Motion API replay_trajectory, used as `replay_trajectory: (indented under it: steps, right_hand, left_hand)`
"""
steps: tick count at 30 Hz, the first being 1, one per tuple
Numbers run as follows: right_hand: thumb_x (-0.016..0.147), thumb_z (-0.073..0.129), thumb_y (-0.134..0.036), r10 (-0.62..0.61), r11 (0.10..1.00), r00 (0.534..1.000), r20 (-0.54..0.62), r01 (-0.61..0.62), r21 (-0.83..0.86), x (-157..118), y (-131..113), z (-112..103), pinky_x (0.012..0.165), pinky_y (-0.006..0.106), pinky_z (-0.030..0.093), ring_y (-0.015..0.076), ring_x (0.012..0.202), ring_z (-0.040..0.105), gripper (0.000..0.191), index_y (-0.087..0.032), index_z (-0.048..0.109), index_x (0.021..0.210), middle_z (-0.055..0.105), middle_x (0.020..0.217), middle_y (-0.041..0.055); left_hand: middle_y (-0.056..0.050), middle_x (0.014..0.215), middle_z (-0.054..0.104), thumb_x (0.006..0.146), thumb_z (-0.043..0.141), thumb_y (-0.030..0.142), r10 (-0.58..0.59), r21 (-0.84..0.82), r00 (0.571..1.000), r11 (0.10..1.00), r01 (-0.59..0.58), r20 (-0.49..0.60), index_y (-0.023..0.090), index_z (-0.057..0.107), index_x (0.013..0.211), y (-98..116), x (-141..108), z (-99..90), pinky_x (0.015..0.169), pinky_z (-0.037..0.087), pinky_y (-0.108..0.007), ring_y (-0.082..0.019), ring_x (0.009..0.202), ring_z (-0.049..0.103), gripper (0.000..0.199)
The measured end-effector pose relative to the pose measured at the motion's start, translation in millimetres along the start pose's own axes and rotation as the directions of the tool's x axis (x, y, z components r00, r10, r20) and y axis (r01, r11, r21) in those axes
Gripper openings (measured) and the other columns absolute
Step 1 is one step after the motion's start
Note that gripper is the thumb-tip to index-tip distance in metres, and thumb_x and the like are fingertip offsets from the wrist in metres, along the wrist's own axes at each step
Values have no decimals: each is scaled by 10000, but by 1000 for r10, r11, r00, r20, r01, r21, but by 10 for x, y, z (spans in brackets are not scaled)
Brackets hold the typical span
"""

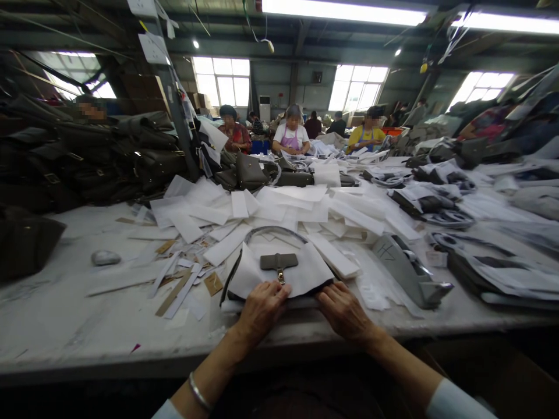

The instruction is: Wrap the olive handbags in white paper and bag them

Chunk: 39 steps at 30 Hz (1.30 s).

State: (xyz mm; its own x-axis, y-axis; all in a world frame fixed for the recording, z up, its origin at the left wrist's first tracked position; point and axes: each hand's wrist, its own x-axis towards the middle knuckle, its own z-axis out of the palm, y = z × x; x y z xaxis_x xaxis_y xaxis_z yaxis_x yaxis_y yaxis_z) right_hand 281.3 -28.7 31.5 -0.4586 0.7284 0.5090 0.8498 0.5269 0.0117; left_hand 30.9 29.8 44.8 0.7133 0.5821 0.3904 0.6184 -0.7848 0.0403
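Note:
A dark handbag lies at the table's front edge, a white foam sheet spread over its front. Its wrapped handle arches up behind. On the sheet sit a grey-green strap tab and a gold metal clasp. Just below the clasp, my left hand has its fingers closed at the bag's near edge. My right hand grips the bag's near right corner, fingers curled in. The bag's underside and what lies beneath my fingers are hidden.
A grey tape dispenser stands right of the bag, beside a wrapped bag. White foam sheets heap up behind. Paper strips and a crumpled lump lie left. Dark bags pile up far left. Several people sit across the table.

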Motion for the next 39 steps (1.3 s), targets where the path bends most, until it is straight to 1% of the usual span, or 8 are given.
replay_trajectory:
  steps: [5, 11, 17, 20, 23, 29, 34, 39]
  right_hand:
    - [931, 533, -188, 92, 995, 995, 45, -90, -35, 56, -93, -55, 838, 389, 360, 221, 791, 537, 109, -182, 618, 864, 623, 805, 50]
    - [954, 551, -242, 124, 992, 989, -83, -126, -22, 2, -198, -114, 906, 409, 381, 231, 903, 578, 120, -195, 661, 964, 674, 900, 55]
    - [937, 561, -226, -33, 992, 988, -151, 13, -126, 131, -219, -179, 1129, 535, 265, 306, 1339, 413, 423, -214, 528, 1359, 577, 1360, 84]
    - [953, 504, -151, -114, 981, 986, -120, 93, -170, 255, -170, -100, 1191, 541, 181, 277, 1406, 346, 418, -218, 525, 1365, 572, 1389, 48]
    - [966, 486, -151, -123, 977, 982, -145, 94, -192, 290, -148, -47, 1200, 535, 190, 265, 1430, 316, 417, -228, 519, 1374, 552, 1413, 50]
    - [960, 508, -177, -179, 956, 981, -80, 154, -248, 409, -328, -172, 1222, 539, 122, 287, 1460, 246, 415, -232, 528, 1371, 442, 1513, 36]
    - [931, 521, -152, -59, 961, 996, 60, 73, -268, 430, -301, -34, 1132, 540, 342, 311, 1258, 533, 302, -112, 629, 1210, 666, 1230, 156]
    - [933, 404, -85, -87, 991, 996, -8, 86, -104, 154, -83, 216, 1031, 453, 476, 255, 1217, 578, 435, -142, 538, 1343, 650, 1284, 125]
  left_hand:
    - [-62, 997, 633, 842, 690, 204, 11, 156, 1000, 988, -7, -21, 158, 530, 1219, 148, 52, -41, 910, 477, -427, -229, 903, 602, 413]
    - [-61, 944, 626, 917, 507, 95, 52, 199, 997, 979, -41, -52, 162, 535, 1189, 116, -9, 132, 707, 500, -349, -218, 808, 596, 281]
    - [-47, 919, 628, 928, 530, 158, 40, 169, 999, 985, -40, -2, 199, 559, 1158, 69, 9, 97, 675, 504, -335, -209, 758, 595, 235]
    - [-42, 915, 634, 919, 541, 140, 10, 196, 1000, 981, -12, 15, 193, 570, 1161, 134, 47, 44, 688, 517, -337, -206, 754, 604, 249]
    - [-42, 931, 647, 904, 534, 94, -10, 240, 1000, 971, 14, -18, 170, 576, 1185, 221, 52, 63, 856, 519, -420, -206, 787, 619, 294]
    - [-72, 1073, 660, 905, 495, 75, -48, 229, 997, 972, 59, -53, 177, 584, 1219, 290, -29, 203, 970, 475, -472, -227, 979, 628, 342]
    - [-80, 1073, 675, 897, 456, 40, -37, 236, 993, 970, 63, -111, 196, 568, 1285, 249, -107, 295, 975, 464, -458, -234, 1040, 621, 433]
    - [-78, 1289, 631, 923, 418, 61, -13, 199, 949, 977, 79, -315, 278, 512, 1391, 219, -203, 462, 1049, 395, -467, -249, 1193, 569, 525]
